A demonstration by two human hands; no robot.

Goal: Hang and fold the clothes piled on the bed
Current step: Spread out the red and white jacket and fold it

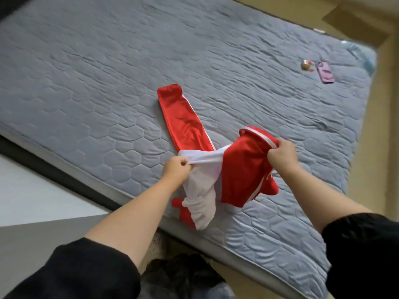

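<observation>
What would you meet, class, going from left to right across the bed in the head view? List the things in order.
In order: left hand → right hand → small pink trinket → pink phone. The red-and-white garment spans both hands, so it is omitted.

Bed [108, 72]: fills the view; near edge runs from 9 to 5 o'clock.
Garment [244, 169]: on the bed by that near edge; one long part lies flat, reaching toward 11 o'clock.
Left hand [176, 169]: grasps the garment's 9 o'clock side.
Right hand [280, 156]: grasps its 3 o'clock side.
Phone [325, 72]: on the bed, at 2 o'clock, well apart from the garment.
Small object [306, 65]: just beside the phone, at its 10 o'clock.
Cloth heap [183, 275]: on the floor before the bed, at 6 o'clock.
</observation>
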